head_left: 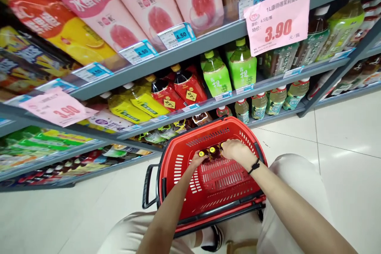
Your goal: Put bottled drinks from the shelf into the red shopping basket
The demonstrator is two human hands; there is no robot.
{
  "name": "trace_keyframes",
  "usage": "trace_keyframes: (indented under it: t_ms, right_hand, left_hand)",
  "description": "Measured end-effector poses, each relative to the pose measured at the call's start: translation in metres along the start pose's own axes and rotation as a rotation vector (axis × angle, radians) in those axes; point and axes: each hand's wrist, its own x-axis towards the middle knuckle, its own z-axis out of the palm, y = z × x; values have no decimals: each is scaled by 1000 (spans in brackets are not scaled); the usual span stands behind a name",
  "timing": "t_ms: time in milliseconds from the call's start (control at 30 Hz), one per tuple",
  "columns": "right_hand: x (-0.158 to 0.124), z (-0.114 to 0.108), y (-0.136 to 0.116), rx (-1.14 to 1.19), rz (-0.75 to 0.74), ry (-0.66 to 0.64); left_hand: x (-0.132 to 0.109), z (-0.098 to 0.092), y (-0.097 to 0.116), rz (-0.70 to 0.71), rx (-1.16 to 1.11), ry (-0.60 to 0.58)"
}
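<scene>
A red plastic shopping basket with slotted walls stands low in front of me. Inside its far end lie dark brown bottles with yellow caps, and several caps show between my hands. My left hand grips the end of the bottles near a yellow cap. My right hand curves down over the bottles from the other side. Much of the bottles' bodies is hidden under my fingers. A black band circles my right wrist.
Grey store shelves run along the far side, stocked with pink peach drink cartons, green bottles and red pouches. A pink price sign hangs there. The basket's black handle drops left, above a pale tiled floor.
</scene>
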Motion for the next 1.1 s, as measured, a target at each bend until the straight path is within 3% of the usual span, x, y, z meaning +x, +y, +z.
trace_keyframes:
  t_ms: [100,233,433,600,733,867,1000,1100]
  right_hand:
    - [-10,-6,-1,-13,13,-23]
    - [-29,-9,-2,-45,49,-40]
    - [-37,6,-7,-114,53,-82]
    - [-30,20,-11,-171,30,-98]
    - [-26,28,-18,-196,8,-114]
    - [-24,31,-25,-211,-5,-125]
    - [-26,31,-31,-224,6,-131]
    - [-28,32,-31,-224,1,-123]
  left_hand:
    - [-5,-24,20,50,36,-93]
    - [-22,-72,56,194,41,-131]
    - [-71,-179,121,435,-37,-105]
    - [-109,-277,167,617,-179,200]
    - [-132,-332,197,731,-254,481]
    - [-153,-364,234,845,-233,700]
    - [-162,-379,280,1003,-48,964]
    - [-154,-381,313,1010,51,979]
